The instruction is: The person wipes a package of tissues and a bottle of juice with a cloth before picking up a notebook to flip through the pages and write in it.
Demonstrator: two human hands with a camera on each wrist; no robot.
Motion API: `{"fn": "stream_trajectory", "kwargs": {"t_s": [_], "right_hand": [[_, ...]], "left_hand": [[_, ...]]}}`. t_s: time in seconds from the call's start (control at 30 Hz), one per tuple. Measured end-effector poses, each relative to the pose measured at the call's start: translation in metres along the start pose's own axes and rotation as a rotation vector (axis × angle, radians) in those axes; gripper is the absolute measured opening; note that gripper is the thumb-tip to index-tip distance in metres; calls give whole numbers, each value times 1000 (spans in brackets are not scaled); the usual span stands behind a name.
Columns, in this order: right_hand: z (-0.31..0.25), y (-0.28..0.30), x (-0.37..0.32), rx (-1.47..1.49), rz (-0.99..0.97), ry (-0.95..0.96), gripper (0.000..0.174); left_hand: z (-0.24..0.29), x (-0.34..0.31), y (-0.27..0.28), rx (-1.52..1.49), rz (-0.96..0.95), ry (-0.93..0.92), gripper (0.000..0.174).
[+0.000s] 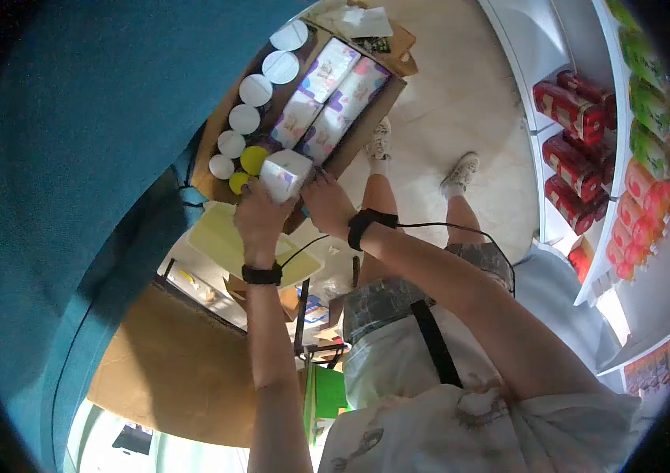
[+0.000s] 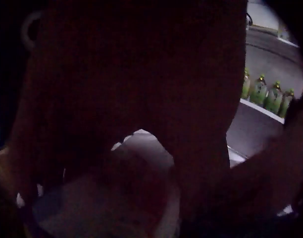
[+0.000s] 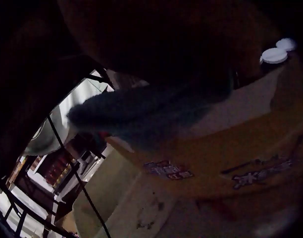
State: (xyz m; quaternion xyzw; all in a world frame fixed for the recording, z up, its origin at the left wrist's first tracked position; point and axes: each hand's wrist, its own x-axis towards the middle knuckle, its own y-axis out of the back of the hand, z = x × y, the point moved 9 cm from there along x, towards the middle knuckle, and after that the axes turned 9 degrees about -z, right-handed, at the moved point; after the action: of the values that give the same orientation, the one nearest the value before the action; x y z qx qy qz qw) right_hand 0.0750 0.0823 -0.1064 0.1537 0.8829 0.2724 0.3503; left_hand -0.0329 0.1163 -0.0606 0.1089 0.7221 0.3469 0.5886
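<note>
The left hand (image 1: 258, 214) has its thumb and fingers closed around the near end of a white tissue pack (image 1: 286, 175), which sits tilted at the near end of an open cardboard box (image 1: 372, 117). The right hand (image 1: 329, 206) is just beside it, fingertips at the box's near corner by the pack — whether they pinch the pack, the box edge or nothing, I cannot tell. The wrist views are too dark to settle it, though the right one shows printed lettering on the box's outer wall. Each wrist wears a black band (image 1: 262, 274), and a dark cable (image 1: 461, 227) runs from the right one. Beyond the held pack, more tissue packs (image 1: 357, 85) lie in two rows along the right side of the box. To the left of them runs a line of round white lids (image 1: 256, 90), with two yellow lids (image 1: 253, 160) close by the left hand. A pale yellow tub (image 1: 216, 240) is below the box, near the left wrist, and a large brown cardboard sheet (image 1: 185, 370) lies further down. A broad blue surface (image 1: 74, 158) fills the left side. Off to the right, past the person's white shoes (image 1: 461, 173), white shelves (image 1: 540, 158) hold red packs (image 1: 567, 110) and green bottles (image 1: 650, 94).
</note>
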Motion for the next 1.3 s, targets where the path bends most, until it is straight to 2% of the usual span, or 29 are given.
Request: {"fn": "stream_trajectory", "kwargs": {"t_s": [0.07,0.17,0.2,0.3,0.37,0.4,0.47,0.5,0.57,0.6,0.63,0.7,0.8,0.83,0.9,1.0,1.07,1.1,1.13,1.2,1.3], "right_hand": [[7,0,-5,111,32,51,38],[15,31,-19,320,47,94,38],[17,33,-23,353,61,79,39],[26,38,-36,432,74,25,39],[34,37,-42,463,37,-22,39],[40,43,-48,442,89,0,37],[55,53,-66,402,191,49,35],[66,53,-74,434,172,2,33],[97,58,-93,481,141,-97,31],[113,53,-108,540,277,-110,28],[129,52,-120,657,226,-164,28],[147,56,-143,905,125,-261,28],[165,71,-187,1115,113,-306,29],[171,75,-200,1166,152,-283,30],[187,80,-224,1260,226,-234,32],[205,90,-255,1609,308,-85,30],[198,131,-292,1891,317,-28,32],[193,147,-312,2030,320,10,32],[195,154,-330,1925,344,22,34],[200,174,-375,1760,390,44,37],[177,234,-454,1734,408,102,43]], "left_hand": [[9,5,19,-85,-74,-9,67],[39,22,52,-137,175,-143,68],[54,29,59,-195,105,-130,66],[109,62,59,-151,62,-162,68],[154,77,46,-152,18,-296,69],[176,81,33,32,207,-370,69],[209,83,24,41,223,-403,68],[214,86,16,57,222,-395,68],[211,98,4,53,6,-377,67],[211,93,12,-30,-22,-455,67],[211,88,20,-112,-55,-530,68],[190,75,30,-723,-63,-644,65],[156,69,37,-583,51,-457,61],[151,62,43,-613,119,-508,58],[146,38,54,-681,257,-611,52],[189,-61,86,-375,444,-578,41],[226,-119,83,-244,468,-643,29],[250,-147,81,-330,342,-655,27],[277,-180,80,-411,209,-674,25],[327,-241,76,-436,62,-665,27],[398,-335,100,-643,265,-1076,32]]}}
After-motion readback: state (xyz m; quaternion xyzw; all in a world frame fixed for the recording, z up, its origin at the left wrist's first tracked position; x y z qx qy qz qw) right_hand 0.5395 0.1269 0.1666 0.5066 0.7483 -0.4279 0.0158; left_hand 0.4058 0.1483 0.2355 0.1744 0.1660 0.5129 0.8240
